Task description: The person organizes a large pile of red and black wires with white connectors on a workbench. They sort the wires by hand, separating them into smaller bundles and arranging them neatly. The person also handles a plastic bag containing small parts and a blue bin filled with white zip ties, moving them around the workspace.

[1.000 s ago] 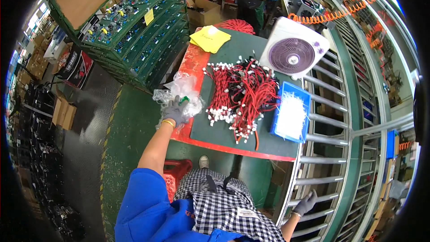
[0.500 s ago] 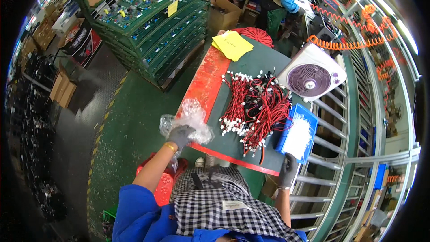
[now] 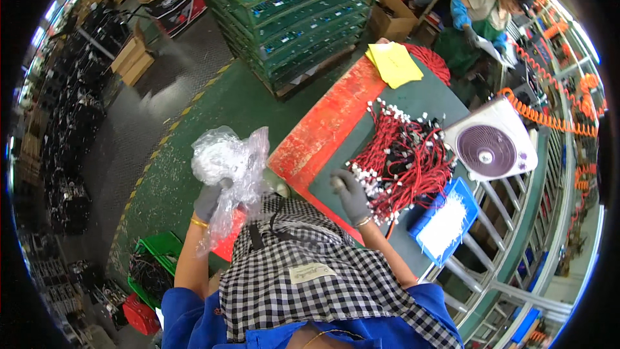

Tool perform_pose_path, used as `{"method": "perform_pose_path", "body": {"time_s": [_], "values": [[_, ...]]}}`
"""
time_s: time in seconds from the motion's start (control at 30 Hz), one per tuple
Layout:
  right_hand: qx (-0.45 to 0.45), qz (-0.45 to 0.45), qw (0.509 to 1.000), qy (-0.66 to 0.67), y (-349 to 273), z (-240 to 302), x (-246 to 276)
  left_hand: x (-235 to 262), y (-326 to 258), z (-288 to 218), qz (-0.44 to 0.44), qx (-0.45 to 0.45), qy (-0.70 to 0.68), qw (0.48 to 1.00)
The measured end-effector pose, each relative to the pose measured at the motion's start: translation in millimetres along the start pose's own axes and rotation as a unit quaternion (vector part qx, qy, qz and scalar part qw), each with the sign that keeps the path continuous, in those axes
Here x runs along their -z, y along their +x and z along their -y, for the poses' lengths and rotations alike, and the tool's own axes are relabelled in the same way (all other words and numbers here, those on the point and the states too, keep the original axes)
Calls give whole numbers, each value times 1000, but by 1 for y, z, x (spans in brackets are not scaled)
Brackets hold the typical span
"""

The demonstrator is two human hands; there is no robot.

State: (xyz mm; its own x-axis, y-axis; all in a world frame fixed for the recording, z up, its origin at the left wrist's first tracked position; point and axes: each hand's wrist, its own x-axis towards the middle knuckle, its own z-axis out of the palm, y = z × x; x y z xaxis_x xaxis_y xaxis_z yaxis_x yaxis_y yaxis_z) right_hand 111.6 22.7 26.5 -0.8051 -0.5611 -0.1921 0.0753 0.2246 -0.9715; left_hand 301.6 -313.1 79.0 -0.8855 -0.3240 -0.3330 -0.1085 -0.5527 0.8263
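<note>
My left hand, in a grey glove, is closed on a crumpled clear plastic bag, held off the table's left edge above the floor. Something whitish shows through the bag; I cannot make out what. My right hand, also gloved in grey, hovers over the near part of the table, its fingers loosely bent with nothing seen in them. Just beyond it lies a heap of red and black wire harnesses with white connectors. A blue tray of thin white strips sits to its right.
Yellow paper sheets and a coil of red cord lie at the table's far end. A box fan stands at the right beside metal rollers. A green rack holds circuit boards. A co-worker sits far right.
My left hand has lifted the plastic bag off the table corner and carried it left. My right hand has moved from beside the blue tray to near the wires. The view has shifted.
</note>
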Motion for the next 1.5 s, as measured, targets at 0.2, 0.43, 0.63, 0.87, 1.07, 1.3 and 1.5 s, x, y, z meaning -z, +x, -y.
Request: {"method": "perform_pose_path", "body": {"time_s": [0.2,0.43,0.63,0.87,1.07,1.3,1.5], "values": [[-70,202,938,273,61,50,-112,-27,-8,-23,81,82,-150,982],[-159,326,919,158,123,98,-195,62,45,7,7,174,-253,952],[-18,304,945,-118,205,135,-316,155,116,-64,-65,194,-391,897],[109,345,849,-385,285,181,-444,258,183,-119,-71,160,-254,951],[100,300,902,-295,346,173,-482,334,214,-141,17,105,227,968],[-86,174,981,0,420,169,-522,324,240,-229,-86,80,-209,971],[-84,109,983,121,519,108,-570,358,298,-260,-123,28,-2,992]]}}
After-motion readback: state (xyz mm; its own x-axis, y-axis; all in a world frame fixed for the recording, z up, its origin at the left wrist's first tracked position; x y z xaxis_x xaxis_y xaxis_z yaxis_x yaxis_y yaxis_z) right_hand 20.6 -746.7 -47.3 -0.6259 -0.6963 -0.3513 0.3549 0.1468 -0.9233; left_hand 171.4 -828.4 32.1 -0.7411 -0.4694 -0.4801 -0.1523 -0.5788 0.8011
